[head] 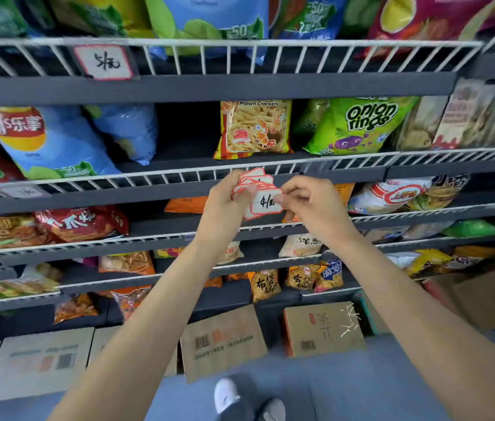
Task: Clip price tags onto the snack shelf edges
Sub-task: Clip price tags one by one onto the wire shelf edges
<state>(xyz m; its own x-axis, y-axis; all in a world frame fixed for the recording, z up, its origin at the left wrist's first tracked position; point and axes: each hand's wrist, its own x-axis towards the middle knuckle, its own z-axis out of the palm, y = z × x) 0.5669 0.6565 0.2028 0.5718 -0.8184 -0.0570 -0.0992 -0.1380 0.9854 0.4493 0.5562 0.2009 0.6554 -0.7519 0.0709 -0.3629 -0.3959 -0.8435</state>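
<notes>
A white shoe (226, 395) is showing on the floor among cardboard boxes (222, 341). Higher up, the left hand (228, 205) is clamping a fanned stack of price tags (254, 180), most faces hidden behind one another. The right hand (310, 205) is pinching the front tag (266, 203), long axis roughly level, writing facing the camera, possibly "4". Both are hanging just before the wire shelf edge (179, 177), its rail lying bare leftward. Beyond, a clipped tag (105, 62) is sitting on the upper rail (301, 44), its edges blurring.
</notes>
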